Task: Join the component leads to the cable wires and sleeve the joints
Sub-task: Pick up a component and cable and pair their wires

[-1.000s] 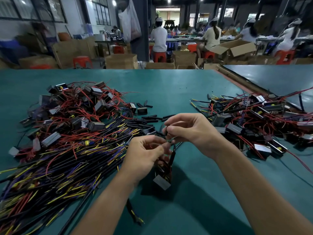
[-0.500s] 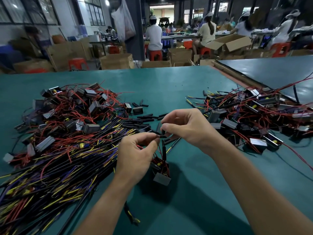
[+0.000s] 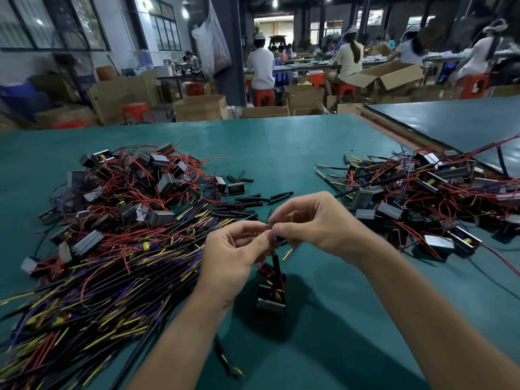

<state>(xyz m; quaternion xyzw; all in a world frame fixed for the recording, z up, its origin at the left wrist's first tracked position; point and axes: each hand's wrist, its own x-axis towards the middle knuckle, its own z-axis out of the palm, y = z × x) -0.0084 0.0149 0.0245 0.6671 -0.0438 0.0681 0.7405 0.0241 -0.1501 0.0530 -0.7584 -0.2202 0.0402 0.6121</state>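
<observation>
At the frame's centre your left hand (image 3: pixel 233 249) and right hand (image 3: pixel 312 220) both pinch thin, probably springy wires (image 3: pixel 264 268) above the light dangling component (image 3: pixel 271 294), so grip near their ends.

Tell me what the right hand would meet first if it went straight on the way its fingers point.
Probably the left hand: the right hand points leftward at its fingertips, both pinching wires.

Above the green counter (image 3: pixel 281 153) the left hand (image 3: pixel 233 254) and right hand (image 3: pixel 312 223) pinch thin wires (image 3: pixel 263 268) between their fingertips, a boxy component (image 3: pixel 270 296) dangling beneath. Loose black sleeves (image 3: pixel 253 201) lie just behind, between a heap of cables (image 3: pixel 112 277) and a pile of wired components (image 3: pixel 422 192).
</observation>
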